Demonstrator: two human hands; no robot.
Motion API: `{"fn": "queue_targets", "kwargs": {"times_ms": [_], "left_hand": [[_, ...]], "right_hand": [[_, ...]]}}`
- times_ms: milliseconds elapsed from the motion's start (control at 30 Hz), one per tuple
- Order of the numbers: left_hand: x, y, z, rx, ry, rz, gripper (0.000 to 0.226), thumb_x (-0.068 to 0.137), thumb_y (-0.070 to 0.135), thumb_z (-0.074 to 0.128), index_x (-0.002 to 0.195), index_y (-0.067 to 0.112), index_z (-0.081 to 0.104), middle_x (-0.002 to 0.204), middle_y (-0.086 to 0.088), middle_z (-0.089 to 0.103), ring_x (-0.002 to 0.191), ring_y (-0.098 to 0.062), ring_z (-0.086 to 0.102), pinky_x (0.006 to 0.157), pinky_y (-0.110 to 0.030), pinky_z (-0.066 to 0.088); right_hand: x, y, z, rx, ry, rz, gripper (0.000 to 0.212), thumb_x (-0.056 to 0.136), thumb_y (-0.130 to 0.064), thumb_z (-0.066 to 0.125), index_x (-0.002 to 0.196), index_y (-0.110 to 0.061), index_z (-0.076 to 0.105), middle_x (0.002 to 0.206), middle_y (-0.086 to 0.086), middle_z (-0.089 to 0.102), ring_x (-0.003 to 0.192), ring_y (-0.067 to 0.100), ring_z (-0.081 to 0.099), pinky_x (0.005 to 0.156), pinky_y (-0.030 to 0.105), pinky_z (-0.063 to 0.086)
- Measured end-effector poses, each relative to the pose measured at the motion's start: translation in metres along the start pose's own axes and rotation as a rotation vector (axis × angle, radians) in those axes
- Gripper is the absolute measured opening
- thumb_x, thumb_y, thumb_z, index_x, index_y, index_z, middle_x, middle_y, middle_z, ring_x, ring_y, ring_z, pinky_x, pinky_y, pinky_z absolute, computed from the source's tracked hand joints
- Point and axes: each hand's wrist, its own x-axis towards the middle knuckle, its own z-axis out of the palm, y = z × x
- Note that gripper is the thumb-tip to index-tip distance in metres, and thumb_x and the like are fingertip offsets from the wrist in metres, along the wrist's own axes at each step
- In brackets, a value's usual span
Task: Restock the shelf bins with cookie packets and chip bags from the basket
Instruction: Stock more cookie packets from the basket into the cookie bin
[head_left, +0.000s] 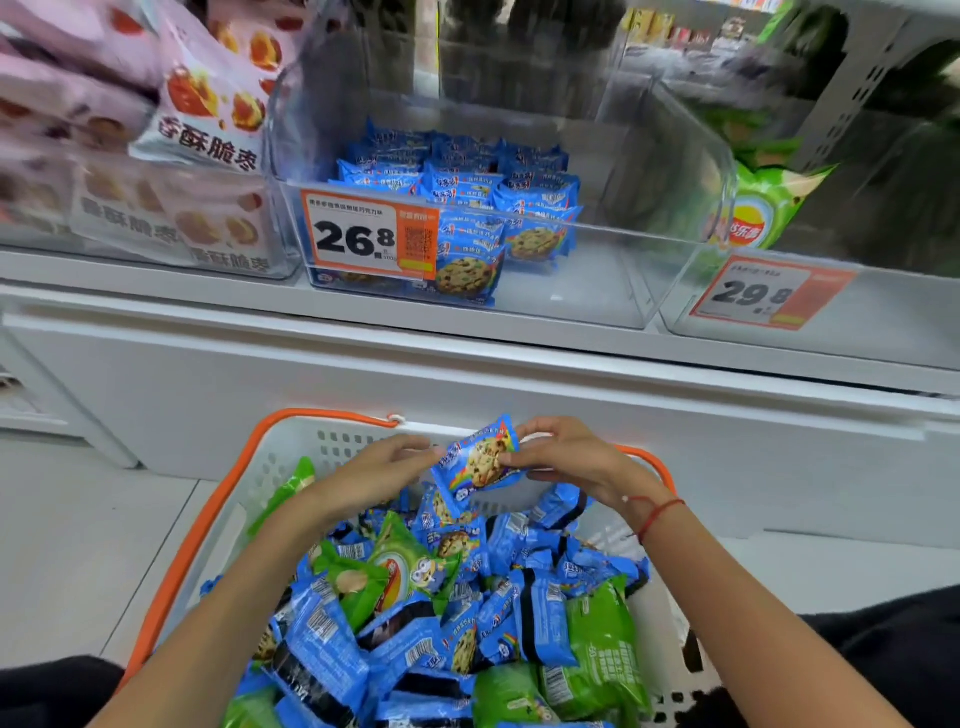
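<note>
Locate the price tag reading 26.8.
Head view, left of centre: the price tag sits on the clear cookie bin's front wall, beside the pink snack bags.

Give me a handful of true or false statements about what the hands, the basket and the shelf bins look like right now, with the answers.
1. Both hands hold one blue cookie packet above the basket. True: the left hand and right hand pinch its ends.
2. The basket holds only blue packets. False: green chip bags lie among them.
3. The clear bin tagged 26.8 is packed full. False: cookie packets fill its left part; the right part is bare.
4. The basket has an orange rim. True.
5. The bin tagged 29.8 holds pink bags. False: a green chip bag stands in it.
</note>
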Motion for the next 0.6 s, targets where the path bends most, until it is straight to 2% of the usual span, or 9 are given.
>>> {"fn": "queue_targets", "kwargs": {"times_ms": [67,167,233,300,400,500,567,600], "left_hand": [[-0.006,0.015,0.0,-0.201,0.025,0.008,0.049,0.083,0.052,0.059,0.119,0.021,0.058,0.114,0.007,0.065,0.1,-0.01,0.064,0.089,-0.029,0.051],[-0.016,0.034,-0.004,-0.489,0.05,0.044,0.046,0.068,0.045,0.068,0.104,0.016,0.068,0.1,-0.001,0.073,0.089,-0.013,0.068,0.081,-0.028,0.054],[-0.023,0.043,-0.008,-0.601,0.082,0.097,0.044,0.067,0.039,0.07,0.102,0.012,0.069,0.096,-0.004,0.074,0.084,-0.013,0.069,0.078,-0.028,0.052],[-0.026,0.051,-0.013,-0.706,0.106,0.172,0.043,0.066,0.032,0.071,0.104,0.011,0.069,0.098,-0.002,0.074,0.089,-0.011,0.069,0.081,-0.027,0.053],[-0.032,0.059,-0.02,-0.788,0.137,0.294,0.04,0.07,0.026,0.07,0.106,0.009,0.068,0.104,-0.003,0.073,0.099,-0.012,0.067,0.091,-0.028,0.053],[-0.037,0.063,-0.025,-0.649,0.258,0.33,0.044,0.071,0.035,0.071,0.11,0.014,0.069,0.104,0.0,0.073,0.101,-0.012,0.067,0.098,-0.034,0.048],[-0.041,0.07,-0.028,-0.539,0.307,0.373,0.044,0.072,0.042,0.074,0.11,0.02,0.069,0.103,0.004,0.074,0.102,-0.012,0.067,0.098,-0.036,0.048],[-0.043,0.075,-0.029,-0.52,0.322,0.415,0.042,0.074,0.041,0.074,0.109,0.02,0.069,0.102,0.005,0.074,0.101,-0.011,0.067,0.096,-0.032,0.049]], "right_hand": [[-0.011,-0.017,-0.002,0.089,-0.06,-0.047,0.021,0.079,-0.008,0.075,0.092,-0.014,0.06,0.106,0.014,0.07,0.093,0.017,0.066,0.089,0.027,0.051],[-0.026,-0.039,-0.001,0.186,-0.103,-0.121,0.021,0.08,-0.006,0.072,0.096,-0.013,0.061,0.102,0.011,0.071,0.091,0.017,0.066,0.08,0.021,0.052],[-0.035,-0.05,0.002,0.253,-0.101,-0.167,0.022,0.08,-0.005,0.071,0.097,-0.013,0.061,0.098,0.009,0.071,0.087,0.014,0.067,0.077,0.019,0.052],[-0.04,-0.059,0.006,0.333,-0.085,-0.208,0.023,0.08,-0.005,0.071,0.1,-0.011,0.061,0.098,0.008,0.072,0.085,0.013,0.068,0.074,0.018,0.053],[-0.048,-0.071,0.009,0.406,-0.052,-0.251,0.028,0.079,-0.001,0.07,0.105,-0.006,0.059,0.104,0.014,0.07,0.088,0.017,0.067,0.08,0.019,0.054],[-0.058,-0.086,0.009,0.225,0.04,-0.342,0.036,0.077,0.002,0.073,0.106,-0.007,0.054,0.102,0.01,0.07,0.084,0.016,0.067,0.08,0.02,0.053],[-0.063,-0.099,0.007,-0.002,0.139,-0.48,0.044,0.076,-0.002,0.075,0.113,-0.01,0.053,0.101,0.0,0.067,0.086,0.009,0.064,0.075,0.013,0.051],[-0.065,-0.106,0.006,-0.127,0.186,-0.564,0.046,0.076,-0.007,0.077,0.115,-0.014,0.054,0.102,-0.005,0.064,0.091,0.006,0.062,0.075,0.01,0.048]]}}
